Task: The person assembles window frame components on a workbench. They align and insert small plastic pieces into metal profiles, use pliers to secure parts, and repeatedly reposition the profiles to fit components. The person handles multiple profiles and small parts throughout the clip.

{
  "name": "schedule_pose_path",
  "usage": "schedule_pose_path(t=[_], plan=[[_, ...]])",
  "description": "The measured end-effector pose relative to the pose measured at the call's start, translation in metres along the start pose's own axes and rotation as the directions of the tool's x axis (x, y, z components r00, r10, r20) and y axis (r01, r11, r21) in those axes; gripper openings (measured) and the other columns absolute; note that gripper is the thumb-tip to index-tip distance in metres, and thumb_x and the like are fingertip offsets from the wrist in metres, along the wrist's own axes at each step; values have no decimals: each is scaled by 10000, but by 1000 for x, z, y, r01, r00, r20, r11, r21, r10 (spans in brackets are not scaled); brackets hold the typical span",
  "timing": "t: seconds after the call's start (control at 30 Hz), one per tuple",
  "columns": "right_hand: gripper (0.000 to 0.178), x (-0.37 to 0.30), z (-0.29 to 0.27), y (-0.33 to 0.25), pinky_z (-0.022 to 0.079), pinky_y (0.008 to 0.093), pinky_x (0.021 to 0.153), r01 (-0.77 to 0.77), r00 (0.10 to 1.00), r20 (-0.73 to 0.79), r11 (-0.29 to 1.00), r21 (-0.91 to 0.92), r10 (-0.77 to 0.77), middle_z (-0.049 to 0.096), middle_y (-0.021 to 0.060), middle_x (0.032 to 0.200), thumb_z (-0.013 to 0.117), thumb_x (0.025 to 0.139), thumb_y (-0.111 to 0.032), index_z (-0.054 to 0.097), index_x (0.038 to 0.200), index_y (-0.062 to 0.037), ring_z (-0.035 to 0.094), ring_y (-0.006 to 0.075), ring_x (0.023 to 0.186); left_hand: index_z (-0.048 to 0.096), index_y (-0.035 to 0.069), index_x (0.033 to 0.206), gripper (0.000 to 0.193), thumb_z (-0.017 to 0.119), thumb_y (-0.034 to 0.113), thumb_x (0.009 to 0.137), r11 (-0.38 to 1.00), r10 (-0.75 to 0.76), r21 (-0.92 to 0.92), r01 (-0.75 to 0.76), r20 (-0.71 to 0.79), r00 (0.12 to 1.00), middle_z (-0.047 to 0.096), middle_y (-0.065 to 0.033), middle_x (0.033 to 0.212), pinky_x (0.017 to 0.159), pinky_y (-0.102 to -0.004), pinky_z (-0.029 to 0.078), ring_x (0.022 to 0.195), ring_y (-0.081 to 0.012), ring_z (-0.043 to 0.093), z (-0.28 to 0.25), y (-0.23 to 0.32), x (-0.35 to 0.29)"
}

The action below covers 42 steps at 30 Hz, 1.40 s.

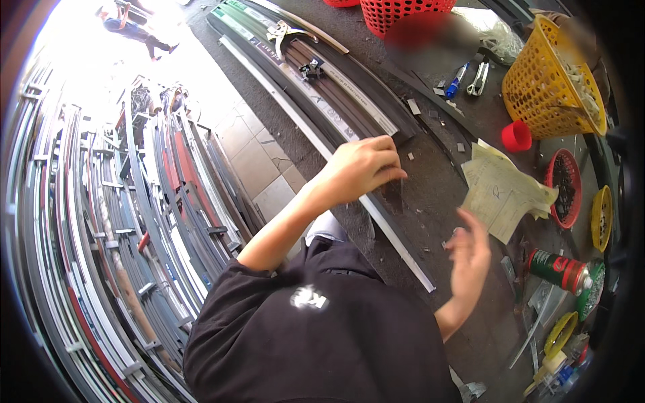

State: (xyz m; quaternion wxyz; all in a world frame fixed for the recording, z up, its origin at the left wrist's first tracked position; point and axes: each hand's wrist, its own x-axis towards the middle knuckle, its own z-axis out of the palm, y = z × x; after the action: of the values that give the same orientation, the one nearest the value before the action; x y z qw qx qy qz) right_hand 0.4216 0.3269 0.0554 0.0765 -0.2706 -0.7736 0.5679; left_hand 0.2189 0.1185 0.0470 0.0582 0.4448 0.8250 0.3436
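Observation:
My left hand (368, 165) is over the long pale metal strip (396, 245), its fingers curled and thumb drawn in. Whatever it pinches, if anything, is too small to make out. A dark brownish patch shows just below its fingertips. My right hand (470, 258) hovers over the dark work table (430, 201), fingers apart and holding nothing. Nearest to it lies a creased yellowish paper (497, 195) with handwriting. Beyond my left hand, several long green, grey and brown profiles (336, 91) lie side by side, with a small black part (312, 70) on top.
At the right stand a yellow basket (531, 80), a red cup (517, 136), a red bowl of small dark pieces (566, 191) and a green-red can (557, 271). A utility knife (478, 77) and blue marker (457, 80) lie farther back. Racked long profiles (134, 235) fill the left.

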Motion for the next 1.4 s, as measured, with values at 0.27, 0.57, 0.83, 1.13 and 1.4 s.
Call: schedule_pose_path(t=[0.27,0.57,0.83,1.13,1.4], plan=[[154,49,128,-43,484,236,713,-108,992,-30,950,294,122,697,52,936,651,975,-45,695,1103,30,606,99,776,677,68,860,201,761,250,863,922,287,-294,-252,81,955,613,-51,934,709,-396,511,807,-264,639,-21,-58,44],[99,84,196,-62,450,214,688,119,866,-499,950,288,43,682,28,912,644,980,-21,706,1003,52,571,68,764,686,39,705,492,841,504,739,882,-194,324,342,-412,890,615,-121,811,749,-414,506,846,-329,598,-94,-176,65],[92,106,222,-65,485,225,789,153,833,-551,978,142,-51,678,55,910,654,969,-25,696,993,54,618,98,865,740,95,700,303,836,379,747,929,-161,307,208,-170,972,619,-64,809,816,-414,490,849,-284,608,-101,-201,62],[98,116,230,-64,451,238,701,106,765,-638,994,-4,-85,686,51,916,669,965,-79,716,944,4,566,101,768,662,75,706,365,796,402,799,916,-188,328,230,-155,970,638,-91,849,810,-434,483,842,-309,630,-106,-209,73],[93,114,232,-83,441,315,855,135,790,-562,964,-229,-245,659,85,994,653,920,-44,703,857,2,551,213,989,673,25,924,211,745,213,864,961,-19,273,50,-116,993,649,-98,863,768,-406,488,849,-292,629,-115,-206,78]])
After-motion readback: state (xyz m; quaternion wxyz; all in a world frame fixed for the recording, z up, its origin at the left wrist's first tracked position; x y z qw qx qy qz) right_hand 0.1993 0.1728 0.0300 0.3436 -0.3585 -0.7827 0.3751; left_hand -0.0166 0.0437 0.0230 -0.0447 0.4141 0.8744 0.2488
